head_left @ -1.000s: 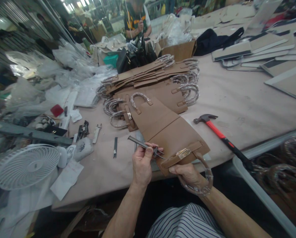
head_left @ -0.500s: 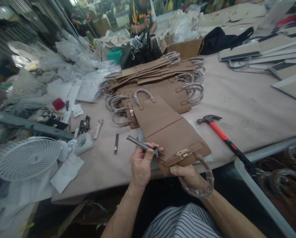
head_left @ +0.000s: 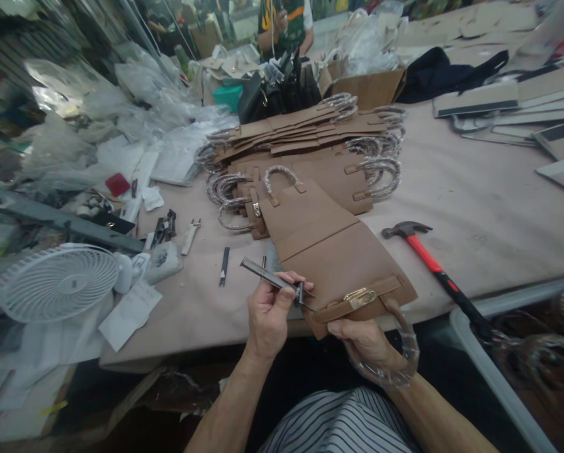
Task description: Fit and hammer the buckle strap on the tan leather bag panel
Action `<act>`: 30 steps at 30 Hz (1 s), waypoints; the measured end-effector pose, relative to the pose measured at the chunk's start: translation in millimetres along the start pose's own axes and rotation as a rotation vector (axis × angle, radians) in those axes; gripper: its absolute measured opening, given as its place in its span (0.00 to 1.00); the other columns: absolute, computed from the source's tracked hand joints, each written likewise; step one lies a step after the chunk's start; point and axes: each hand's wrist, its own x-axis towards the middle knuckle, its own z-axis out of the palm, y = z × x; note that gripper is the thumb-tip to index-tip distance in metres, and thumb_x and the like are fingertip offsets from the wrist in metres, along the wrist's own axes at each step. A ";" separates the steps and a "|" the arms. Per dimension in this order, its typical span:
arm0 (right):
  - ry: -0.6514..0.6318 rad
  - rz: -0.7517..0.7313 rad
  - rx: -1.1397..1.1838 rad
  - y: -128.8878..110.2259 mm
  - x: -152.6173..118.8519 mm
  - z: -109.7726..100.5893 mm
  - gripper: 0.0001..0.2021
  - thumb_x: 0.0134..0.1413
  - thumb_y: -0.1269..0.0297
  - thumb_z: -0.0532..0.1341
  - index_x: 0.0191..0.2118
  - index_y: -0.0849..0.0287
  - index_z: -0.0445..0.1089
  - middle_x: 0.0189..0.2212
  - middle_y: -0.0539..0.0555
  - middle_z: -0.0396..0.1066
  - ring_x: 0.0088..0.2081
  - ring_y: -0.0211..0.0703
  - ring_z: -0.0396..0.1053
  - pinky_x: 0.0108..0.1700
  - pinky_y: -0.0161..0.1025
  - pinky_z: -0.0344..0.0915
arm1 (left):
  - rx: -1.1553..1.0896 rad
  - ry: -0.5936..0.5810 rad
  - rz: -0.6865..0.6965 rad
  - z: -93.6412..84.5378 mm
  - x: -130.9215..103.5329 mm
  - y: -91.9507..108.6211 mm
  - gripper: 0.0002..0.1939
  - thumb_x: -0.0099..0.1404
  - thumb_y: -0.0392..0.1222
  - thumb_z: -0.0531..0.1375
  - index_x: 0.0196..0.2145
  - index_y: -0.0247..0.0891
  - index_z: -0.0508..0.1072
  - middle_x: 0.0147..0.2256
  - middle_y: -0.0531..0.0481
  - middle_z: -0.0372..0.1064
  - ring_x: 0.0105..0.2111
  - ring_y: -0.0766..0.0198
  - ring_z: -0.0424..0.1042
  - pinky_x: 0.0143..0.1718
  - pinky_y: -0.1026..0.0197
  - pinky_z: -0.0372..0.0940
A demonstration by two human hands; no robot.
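left hand (head_left: 269, 314) is gripping a thin metal tool (head_left: 275, 282), its tip sitting right at the end of the strap (head_left: 357, 299) on the brown bag panel (head_left: 338, 264). right hand (head_left: 367, 343) is closed on the panel's near edge, just under the strap, with the plastic-wrapped handle (head_left: 400, 358) looping around it. a hammer (head_left: 435, 270) lies to the right of the right hand, apart from the panel. a stack of the same panels (head_left: 310, 141) sits beyond both hands. a white fan (head_left: 58, 283) is far off left of the left hand.
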 end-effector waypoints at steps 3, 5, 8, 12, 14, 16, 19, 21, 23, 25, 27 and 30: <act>0.038 0.021 -0.014 -0.6 -1.4 1.8 0.13 0.36 0.66 0.69 0.35 0.52 0.78 0.34 0.52 0.77 0.40 0.54 0.72 0.52 0.52 0.68 | -0.039 0.000 -0.049 -0.3 -0.3 -1.0 0.14 0.65 0.50 0.67 0.39 0.37 0.73 0.39 0.47 0.75 0.38 0.56 0.81 0.43 0.54 0.75; 0.049 0.025 -0.025 -0.1 -1.4 2.1 0.14 0.36 0.66 0.69 0.35 0.52 0.78 0.36 0.52 0.77 0.44 0.57 0.72 0.55 0.53 0.66 | -0.063 0.009 -0.071 -0.5 -0.2 -1.5 0.15 0.65 0.51 0.67 0.39 0.36 0.72 0.39 0.47 0.75 0.37 0.56 0.81 0.43 0.53 0.75; 0.033 0.013 0.001 0.6 0.1 3.3 0.15 0.36 0.66 0.70 0.37 0.53 0.78 0.38 0.53 0.78 0.45 0.57 0.72 0.55 0.53 0.67 | -0.092 0.038 -0.057 -0.3 0.0 -1.5 0.15 0.64 0.50 0.68 0.38 0.36 0.73 0.38 0.48 0.75 0.37 0.56 0.81 0.44 0.53 0.75; 0.000 0.024 0.048 -0.2 2.7 6.9 0.15 0.38 0.68 0.69 0.38 0.53 0.78 0.35 0.51 0.78 0.44 0.54 0.72 0.55 0.51 0.67 | -0.132 0.084 0.005 0.7 -1.8 -2.4 0.14 0.64 0.50 0.68 0.38 0.38 0.73 0.38 0.49 0.75 0.36 0.57 0.81 0.41 0.56 0.75; -0.015 0.024 0.050 -0.5 3.6 7.9 0.14 0.38 0.69 0.68 0.37 0.53 0.78 0.33 0.50 0.78 0.44 0.53 0.72 0.56 0.51 0.67 | -0.101 0.060 0.012 0.7 -3.9 -3.8 0.13 0.65 0.49 0.68 0.38 0.38 0.73 0.38 0.49 0.75 0.37 0.56 0.81 0.41 0.56 0.75; -0.031 0.012 0.039 0.0 4.1 8.1 0.12 0.39 0.68 0.68 0.36 0.53 0.79 0.32 0.50 0.77 0.43 0.52 0.73 0.57 0.52 0.66 | -0.063 0.025 0.025 -0.2 -5.9 -5.3 0.12 0.66 0.48 0.67 0.39 0.37 0.74 0.39 0.47 0.75 0.39 0.55 0.81 0.42 0.55 0.75; -0.041 0.004 0.036 2.0 4.2 8.4 0.14 0.40 0.68 0.69 0.38 0.53 0.79 0.35 0.50 0.78 0.44 0.52 0.73 0.58 0.52 0.65 | -0.027 0.018 0.043 -2.8 -7.4 -6.7 0.12 0.66 0.48 0.67 0.39 0.37 0.74 0.39 0.47 0.74 0.39 0.54 0.81 0.42 0.54 0.75; -0.035 0.015 0.040 3.4 4.0 9.2 0.16 0.40 0.68 0.69 0.40 0.53 0.79 0.38 0.51 0.79 0.46 0.53 0.73 0.59 0.52 0.65 | -0.003 0.029 0.045 -4.6 -7.7 -6.9 0.13 0.66 0.50 0.67 0.38 0.37 0.73 0.39 0.46 0.74 0.39 0.54 0.81 0.41 0.54 0.75; -0.034 0.021 0.036 4.6 4.0 10.0 0.17 0.41 0.68 0.69 0.42 0.52 0.79 0.40 0.51 0.79 0.47 0.53 0.73 0.59 0.52 0.65 | 0.012 0.031 0.053 -6.1 -8.0 -7.1 0.13 0.66 0.50 0.67 0.38 0.37 0.73 0.39 0.46 0.75 0.39 0.54 0.81 0.41 0.55 0.75; -0.041 0.013 0.031 5.4 4.1 10.5 0.19 0.41 0.67 0.69 0.44 0.52 0.79 0.41 0.52 0.79 0.48 0.54 0.72 0.60 0.53 0.64 | 0.018 0.028 0.069 -7.1 -8.5 -7.7 0.13 0.66 0.49 0.66 0.38 0.37 0.73 0.38 0.47 0.75 0.38 0.55 0.81 0.41 0.55 0.75; -0.056 0.011 0.026 5.5 4.4 10.4 0.19 0.42 0.66 0.69 0.44 0.52 0.79 0.42 0.52 0.78 0.50 0.55 0.72 0.60 0.52 0.63 | 0.011 0.025 0.093 -7.9 -9.0 -8.5 0.12 0.66 0.48 0.66 0.38 0.37 0.74 0.38 0.47 0.74 0.38 0.55 0.81 0.42 0.56 0.75; -0.072 0.019 0.004 3.7 4.7 10.6 0.13 0.43 0.66 0.69 0.40 0.53 0.79 0.39 0.52 0.78 0.46 0.53 0.73 0.59 0.51 0.65 | 0.007 0.002 0.131 -8.4 -9.7 -9.0 0.09 0.67 0.46 0.65 0.39 0.38 0.74 0.39 0.48 0.74 0.39 0.56 0.81 0.42 0.55 0.75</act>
